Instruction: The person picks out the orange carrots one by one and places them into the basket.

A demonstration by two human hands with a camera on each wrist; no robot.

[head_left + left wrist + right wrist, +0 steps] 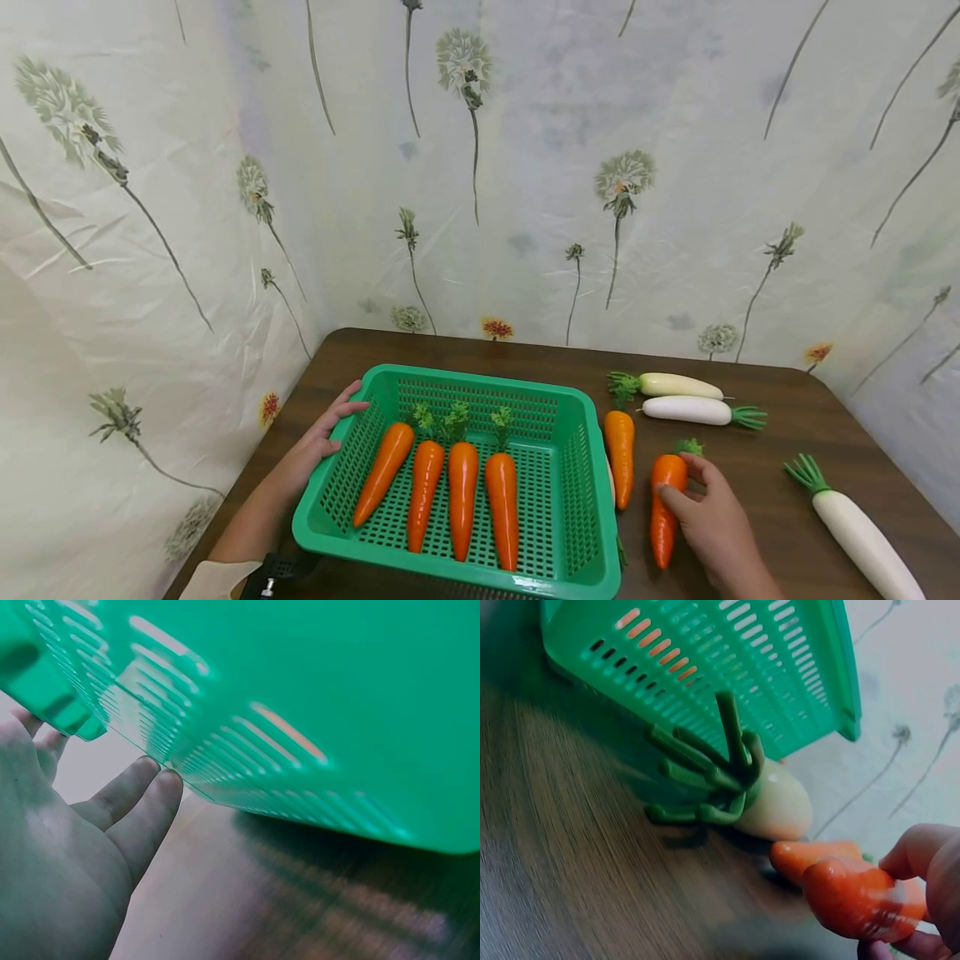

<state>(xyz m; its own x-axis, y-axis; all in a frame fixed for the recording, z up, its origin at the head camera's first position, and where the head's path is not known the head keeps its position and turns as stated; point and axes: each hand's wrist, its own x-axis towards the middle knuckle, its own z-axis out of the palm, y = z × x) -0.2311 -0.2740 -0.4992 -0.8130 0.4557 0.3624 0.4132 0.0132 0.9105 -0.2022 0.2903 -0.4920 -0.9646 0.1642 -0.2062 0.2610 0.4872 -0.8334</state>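
A green plastic basket (585, 467) stands on the table with several orange carrots (463, 492) lying side by side in it. My left hand (318, 442) rests against the basket's left side, its fingers mostly straight and touching the rim and wall. To the right of the basket, my right hand (716, 517) pinches a carrot (667, 508) between thumb and fingers, its tip pointing toward me. Another carrot (619, 458) lies between that hand and the basket. In the right wrist view, a white radish (776, 802) with thick green stems lies beside the basket, mostly hidden in the head view.
Two white radishes, a paler one (678, 385) and a whiter one (686, 410), lie at the back right of the brown table (525, 350). A larger white radish (862, 537) lies at the far right. Flower-patterned cloth (525, 167) hangs behind and to the left.
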